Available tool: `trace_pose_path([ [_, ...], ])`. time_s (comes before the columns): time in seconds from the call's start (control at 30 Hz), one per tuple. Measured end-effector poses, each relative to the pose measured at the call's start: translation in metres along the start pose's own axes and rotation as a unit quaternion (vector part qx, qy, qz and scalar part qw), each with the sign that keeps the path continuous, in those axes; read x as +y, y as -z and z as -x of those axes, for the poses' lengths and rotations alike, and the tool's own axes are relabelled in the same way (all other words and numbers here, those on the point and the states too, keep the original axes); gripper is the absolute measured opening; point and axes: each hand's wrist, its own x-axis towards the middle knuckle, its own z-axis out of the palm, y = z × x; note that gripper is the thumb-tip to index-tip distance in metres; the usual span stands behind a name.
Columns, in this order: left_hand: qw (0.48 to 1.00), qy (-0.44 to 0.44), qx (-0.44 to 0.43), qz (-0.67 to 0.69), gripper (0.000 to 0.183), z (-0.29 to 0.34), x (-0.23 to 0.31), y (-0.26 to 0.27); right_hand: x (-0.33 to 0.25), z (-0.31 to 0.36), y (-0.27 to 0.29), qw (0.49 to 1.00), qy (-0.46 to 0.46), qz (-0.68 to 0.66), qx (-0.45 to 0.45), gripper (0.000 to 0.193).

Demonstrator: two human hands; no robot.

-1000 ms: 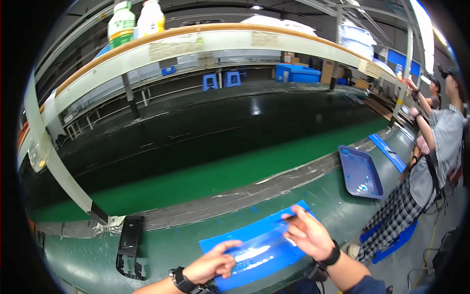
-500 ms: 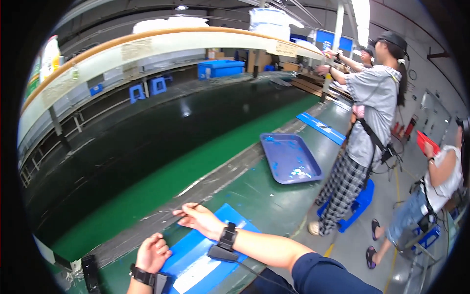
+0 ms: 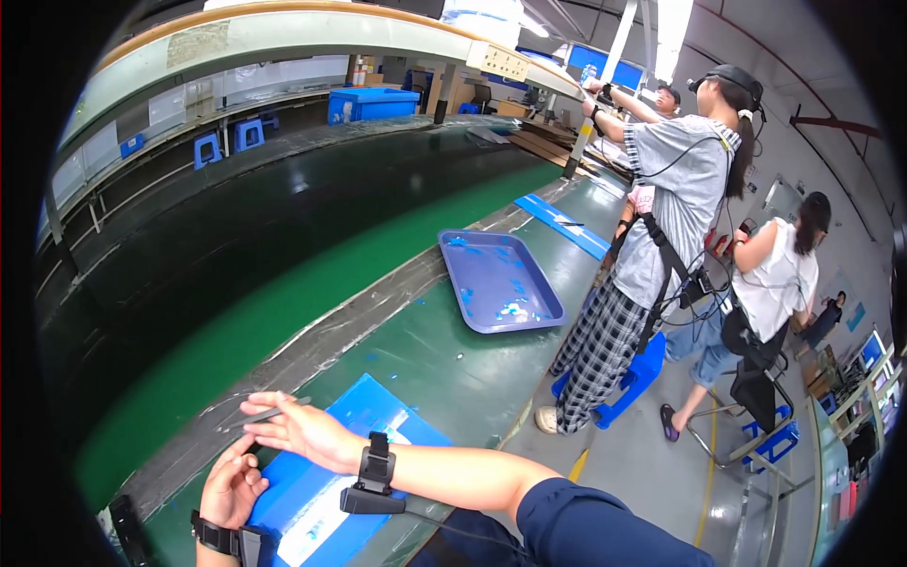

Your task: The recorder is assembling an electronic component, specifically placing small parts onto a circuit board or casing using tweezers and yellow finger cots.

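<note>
My right hand (image 3: 307,435) holds a thin dark-grey stick-like tool (image 3: 271,413), which lies across its fingers; its exact kind is too small to make out. Close below it is my left hand (image 3: 231,487), index finger stretched and the others loosely curled, with nothing visible in it. The fingertips of both hands are near each other; whether they touch I cannot tell. Under my right wrist lies a flat blue sheet (image 3: 364,411) with a white strip (image 3: 312,524) on the dark green tabletop (image 3: 416,364). Black straps with small boxes sit on both wrists.
Beyond the sheet stands a purple-blue tray (image 3: 496,283) with small blue and white bits. A blue strip board (image 3: 567,227) lies farther along. A person in grey (image 3: 675,208) stands right of the table beside a blue stool (image 3: 633,383); another in white (image 3: 775,274) is behind.
The view has shifted right, so the tray and sheet appear farther left. My hands have come closer together, and the tool now shows in my right hand. The person in white has turned away.
</note>
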Motion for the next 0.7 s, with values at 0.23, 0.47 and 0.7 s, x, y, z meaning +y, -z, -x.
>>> trace_pose_path([
  [0.23, 0.999, -0.019, 0.039, 0.019, 0.026, -0.012, -0.004, 0.01, 0.003, -0.001, -0.005, 0.989, -0.049, 0.142, -0.011, 0.042],
  [0.47, 0.996, -0.032, 0.079, 0.027, 0.026, -0.016, -0.002, 0.003, -0.003, 0.0, -0.008, 0.967, -0.065, 0.247, -0.014, 0.035],
  [0.7, 0.998, -0.033, 0.042, 0.029, 0.031, -0.016, 0.001, -0.003, -0.01, 0.0, -0.011, 0.986, -0.105, 0.125, -0.028, 0.041],
])
